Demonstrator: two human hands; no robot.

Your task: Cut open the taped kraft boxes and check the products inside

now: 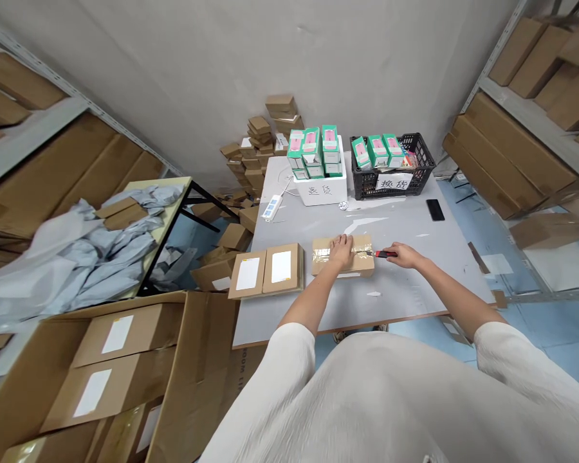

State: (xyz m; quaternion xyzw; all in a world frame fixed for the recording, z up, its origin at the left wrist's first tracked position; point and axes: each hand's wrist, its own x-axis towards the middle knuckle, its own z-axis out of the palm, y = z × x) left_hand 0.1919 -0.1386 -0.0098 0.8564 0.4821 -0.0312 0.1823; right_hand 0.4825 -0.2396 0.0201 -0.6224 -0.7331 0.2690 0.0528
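Observation:
A taped cardboard box [361, 264] lies on the grey table in front of me, with shiny tape along its top. My left hand [341, 252] rests on top of this box, fingers lying over the tape. From the right side, my right hand [405, 255] grips a red and black utility knife [386, 254]. The knife points left, its tip at the right end of the taped seam; whether the blade is in the tape I cannot tell. Just left of the box are two labelled cardboard boxes [280, 267] side by side.
At the table's [270, 321] back stand a white bin [322, 191] and a black crate [392, 184], both holding green and pink boxes. A phone [435, 209] lies right; a power strip [272, 208] lies left. A large open carton [193, 360] with parcels stands front left. Shelves flank both sides.

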